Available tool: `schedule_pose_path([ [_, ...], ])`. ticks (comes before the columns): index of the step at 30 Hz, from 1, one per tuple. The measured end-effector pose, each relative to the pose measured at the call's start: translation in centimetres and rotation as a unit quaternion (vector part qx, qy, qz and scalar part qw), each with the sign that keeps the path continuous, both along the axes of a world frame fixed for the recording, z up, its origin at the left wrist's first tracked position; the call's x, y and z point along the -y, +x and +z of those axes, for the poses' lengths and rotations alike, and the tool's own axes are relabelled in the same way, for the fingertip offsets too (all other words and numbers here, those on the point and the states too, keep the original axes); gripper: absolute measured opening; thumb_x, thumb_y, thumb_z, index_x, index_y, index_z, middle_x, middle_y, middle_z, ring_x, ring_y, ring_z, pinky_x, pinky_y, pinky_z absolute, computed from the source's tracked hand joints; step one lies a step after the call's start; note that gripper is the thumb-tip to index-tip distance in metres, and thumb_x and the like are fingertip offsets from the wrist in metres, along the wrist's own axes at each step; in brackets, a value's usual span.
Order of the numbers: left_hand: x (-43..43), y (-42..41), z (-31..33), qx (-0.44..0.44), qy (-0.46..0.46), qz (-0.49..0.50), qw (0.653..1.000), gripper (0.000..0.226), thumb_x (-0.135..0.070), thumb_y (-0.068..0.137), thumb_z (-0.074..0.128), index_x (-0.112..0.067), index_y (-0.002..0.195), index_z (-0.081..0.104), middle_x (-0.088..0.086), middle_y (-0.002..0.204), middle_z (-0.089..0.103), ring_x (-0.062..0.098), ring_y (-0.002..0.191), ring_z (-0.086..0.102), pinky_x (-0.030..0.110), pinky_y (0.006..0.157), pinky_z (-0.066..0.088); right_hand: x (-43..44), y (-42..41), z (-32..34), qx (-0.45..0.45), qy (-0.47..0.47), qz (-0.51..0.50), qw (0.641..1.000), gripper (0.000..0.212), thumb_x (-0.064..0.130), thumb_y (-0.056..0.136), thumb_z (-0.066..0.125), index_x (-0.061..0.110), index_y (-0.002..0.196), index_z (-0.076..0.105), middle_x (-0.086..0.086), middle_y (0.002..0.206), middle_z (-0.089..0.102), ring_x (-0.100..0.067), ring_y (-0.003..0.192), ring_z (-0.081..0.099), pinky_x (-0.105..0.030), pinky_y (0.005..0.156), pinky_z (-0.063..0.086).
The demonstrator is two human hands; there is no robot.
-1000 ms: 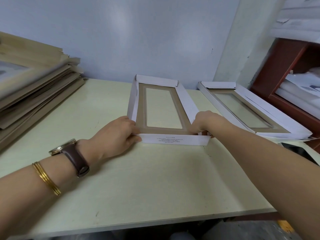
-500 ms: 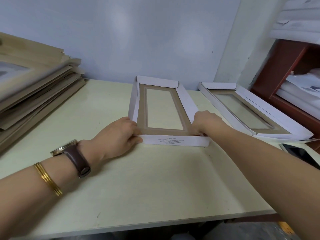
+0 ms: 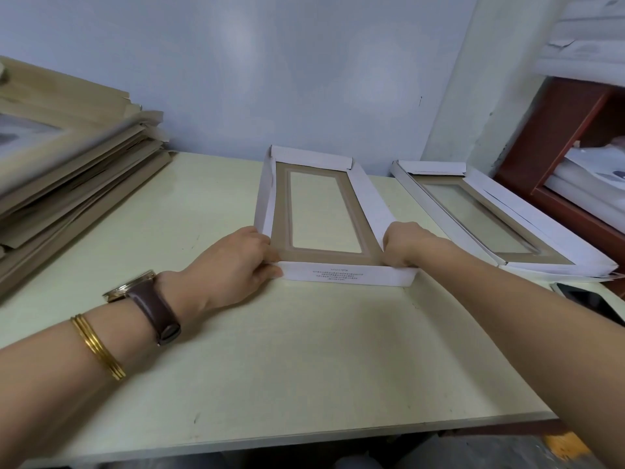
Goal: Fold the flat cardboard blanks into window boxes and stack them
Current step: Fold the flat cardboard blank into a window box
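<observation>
Here, pale table (image 3: pixel 304 367), grey-blue wall (image 3: pixel 304 62); left hand (image 3: pixel 233 262), right hand (image 3: pixel 406 245), each grip closed on window box (image 3: pixel 348 274).

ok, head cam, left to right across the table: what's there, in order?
Stack of flat brown cardboard blanks → left hand → half-folded white cardboard window box → right hand → finished white window boxes, stacked.

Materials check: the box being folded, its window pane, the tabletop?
Box being folded: thin paperboard, matte white outside, brown kraft inside; the walls hold crisp creases. Window pane: probably clear plastic film; the tabletop shows through it. Tabletop: likely laminated board, pale, smooth, with a soft sheen.
</observation>
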State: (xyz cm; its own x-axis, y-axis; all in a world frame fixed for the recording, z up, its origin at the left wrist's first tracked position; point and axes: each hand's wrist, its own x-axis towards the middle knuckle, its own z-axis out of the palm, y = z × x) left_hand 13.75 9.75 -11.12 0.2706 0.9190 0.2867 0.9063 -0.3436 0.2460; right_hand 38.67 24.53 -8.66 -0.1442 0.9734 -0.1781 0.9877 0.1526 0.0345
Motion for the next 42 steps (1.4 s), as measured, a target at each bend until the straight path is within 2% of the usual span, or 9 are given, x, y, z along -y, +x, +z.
schedule_pose_path([
  [3,0.0,0.0,0.0,-0.001,0.002,0.000,1.000,0.029,-0.028,0.095,0.057,-0.011,0.071,0.060,-0.001,0.068,0.044,0.021,0.078,0.042,0.034,0.070,0.039,0.2,0.0,0.5,-0.035,-0.015,-0.021,0.999,0.011,0.019,0.075,0.057,0.013,0.076,0.048,-0.004,0.081,0.052,-0.020,0.063,0.050,-0.025,0.058,0.041],
  [13,0.0,-0.1,-0.2,-0.001,0.004,0.002,1.000,0.028,-0.030,0.095,0.056,-0.009,0.079,0.066,0.001,0.071,0.048,0.020,0.079,0.043,0.031,0.071,0.038,0.4,-0.4,0.0,-0.007,0.036,-0.021,0.999,0.013,0.013,0.072,0.055,0.014,0.076,0.043,-0.004,0.081,0.048,-0.018,0.062,0.049,-0.025,0.051,0.035],
  [20,0.0,-0.1,-0.1,0.003,0.000,0.000,1.000,0.027,-0.028,0.095,0.056,-0.011,0.076,0.064,0.000,0.070,0.047,0.020,0.078,0.042,0.033,0.072,0.039,0.3,-0.6,0.4,0.003,-0.010,-0.003,1.000,0.005,0.009,0.082,0.047,0.011,0.085,0.051,-0.006,0.081,0.048,-0.019,0.062,0.048,-0.025,0.054,0.038],
  [24,0.0,-0.1,-0.1,0.002,-0.001,0.000,1.000,0.027,-0.028,0.095,0.056,-0.011,0.077,0.065,-0.001,0.069,0.046,0.020,0.078,0.041,0.033,0.072,0.039,-0.1,-0.2,0.7,0.023,-0.027,0.021,0.999,0.010,0.005,0.080,0.047,0.011,0.073,0.051,-0.007,0.076,0.050,-0.021,0.060,0.047,-0.026,0.059,0.040],
  [31,0.1,-0.1,0.0,0.001,-0.004,-0.002,1.000,0.026,-0.029,0.095,0.057,-0.015,0.074,0.062,-0.004,0.069,0.044,0.019,0.079,0.041,0.033,0.072,0.039,0.2,0.6,0.7,-0.003,-0.003,0.042,0.999,0.016,0.016,0.073,0.056,0.013,0.066,0.043,-0.005,0.072,0.044,-0.021,0.058,0.042,-0.025,0.057,0.034],
  [35,0.1,-0.1,0.0,0.001,-0.009,0.000,1.000,0.027,-0.029,0.095,0.057,-0.015,0.072,0.059,-0.004,0.068,0.044,0.019,0.078,0.040,0.033,0.071,0.039,0.4,0.8,1.4,-0.033,-0.025,0.016,0.999,0.005,0.005,0.070,0.051,0.009,0.067,0.051,-0.007,0.067,0.049,-0.020,0.051,0.045,-0.019,0.049,0.036],
  [38,0.1,-0.1,0.0,0.001,-0.011,0.000,1.000,0.028,-0.029,0.095,0.057,-0.013,0.073,0.061,-0.003,0.069,0.045,0.019,0.078,0.040,0.034,0.072,0.040,0.5,0.7,2.0,-0.045,-0.041,-0.001,0.998,0.008,0.000,0.069,0.052,0.007,0.067,0.052,-0.011,0.063,0.053,-0.022,0.048,0.050,-0.018,0.048,0.042],
  [40,0.1,-0.1,0.0,0.002,-0.009,0.000,1.000,0.028,-0.029,0.095,0.057,-0.013,0.072,0.060,-0.003,0.068,0.045,0.019,0.077,0.041,0.035,0.071,0.040,0.5,0.6,2.2,-0.041,-0.047,-0.009,0.998,0.009,-0.002,0.071,0.053,0.005,0.075,0.058,-0.013,0.069,0.058,-0.024,0.053,0.055,-0.022,0.053,0.045],
  [42,0.1,-0.1,0.0,0.004,-0.007,-0.001,1.000,0.029,-0.029,0.095,0.057,-0.013,0.071,0.059,-0.003,0.068,0.045,0.019,0.077,0.040,0.034,0.071,0.040,0.3,0.8,2.3,-0.037,-0.061,-0.006,0.997,0.023,-0.006,0.073,0.052,-0.001,0.089,0.068,-0.018,0.083,0.067,-0.028,0.066,0.063,-0.027,0.063,0.051],
])
